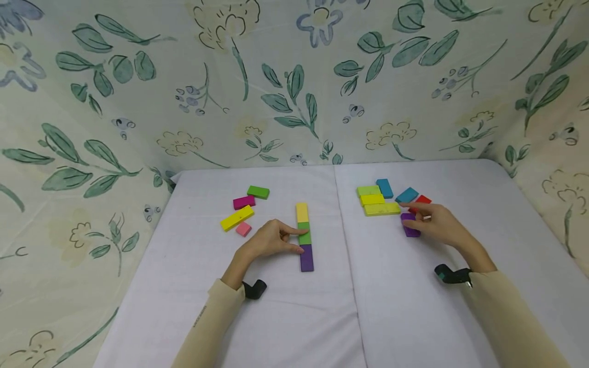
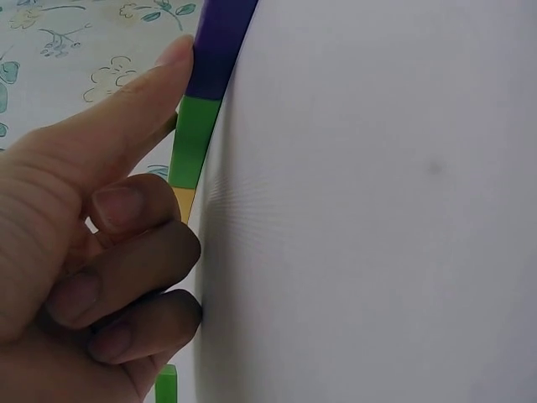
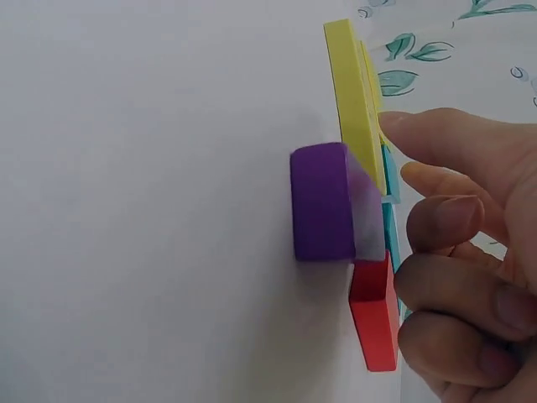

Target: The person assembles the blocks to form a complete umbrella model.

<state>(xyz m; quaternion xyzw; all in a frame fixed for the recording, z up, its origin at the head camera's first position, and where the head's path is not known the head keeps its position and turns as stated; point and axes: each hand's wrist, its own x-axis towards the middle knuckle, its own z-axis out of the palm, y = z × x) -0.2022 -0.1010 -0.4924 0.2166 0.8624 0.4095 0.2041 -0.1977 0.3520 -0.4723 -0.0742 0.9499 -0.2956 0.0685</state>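
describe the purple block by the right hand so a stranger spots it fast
On the right half of the white cloth, find the block cluster by the right hand. The purple block is nearest the camera, the only purple one there.

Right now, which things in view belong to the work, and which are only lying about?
Apparently in the work:
yellow-green-purple row, touched by the left hand
loose purple block beside the right hand

Lying about:
left: green block, magenta block, yellow bar, pink block
right: lime block, yellow blocks, blue blocks, red block
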